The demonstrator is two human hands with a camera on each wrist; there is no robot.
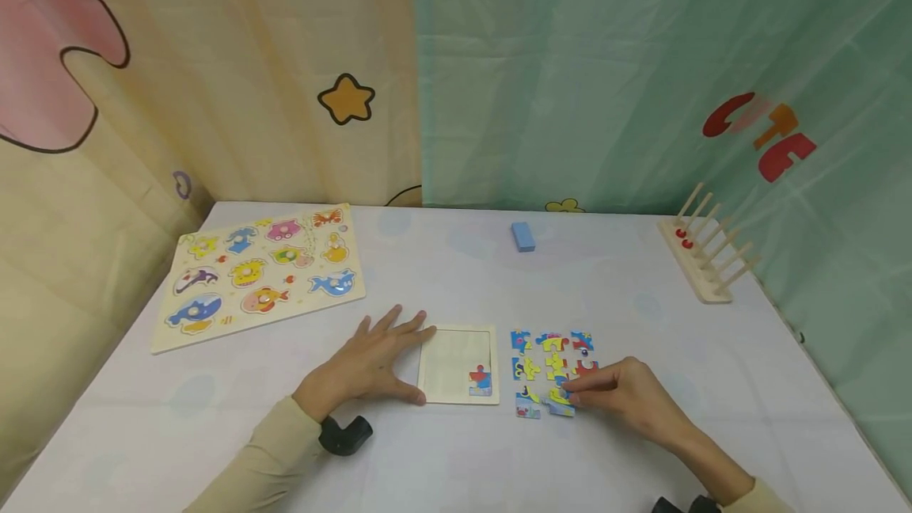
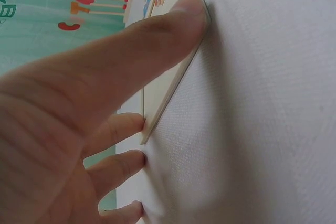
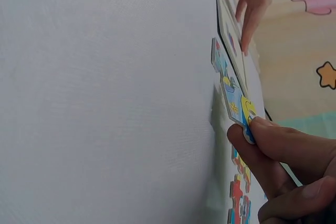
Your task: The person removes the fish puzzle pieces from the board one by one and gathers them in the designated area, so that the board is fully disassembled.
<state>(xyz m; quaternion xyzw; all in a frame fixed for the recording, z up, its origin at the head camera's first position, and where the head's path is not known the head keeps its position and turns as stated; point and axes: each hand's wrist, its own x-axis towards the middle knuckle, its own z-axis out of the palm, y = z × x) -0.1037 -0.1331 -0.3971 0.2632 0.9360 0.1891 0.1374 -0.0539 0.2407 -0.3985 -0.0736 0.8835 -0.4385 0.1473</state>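
My left hand (image 1: 366,360) rests at the left side of a shallow wooden puzzle tray (image 1: 449,362), its fingers spread. In the left wrist view the thumb (image 2: 186,22) presses on the tray's near corner. One red-and-blue puzzle piece (image 1: 480,381) lies in the tray's lower right corner. To the right, my right hand (image 1: 627,398) pinches a blue-and-yellow puzzle piece (image 3: 239,108) between thumb and fingers, tilted over the table. Several loose pieces (image 1: 554,341) lie in rows beside the tray, some partly hidden by that hand.
A wooden sea-animal peg puzzle board (image 1: 292,307) lies at the back left. At the back middle sits a small blue block (image 1: 523,237). A wooden rack with upright pegs and red beads (image 1: 701,279) stands near the right edge. Curtains hang behind the table.
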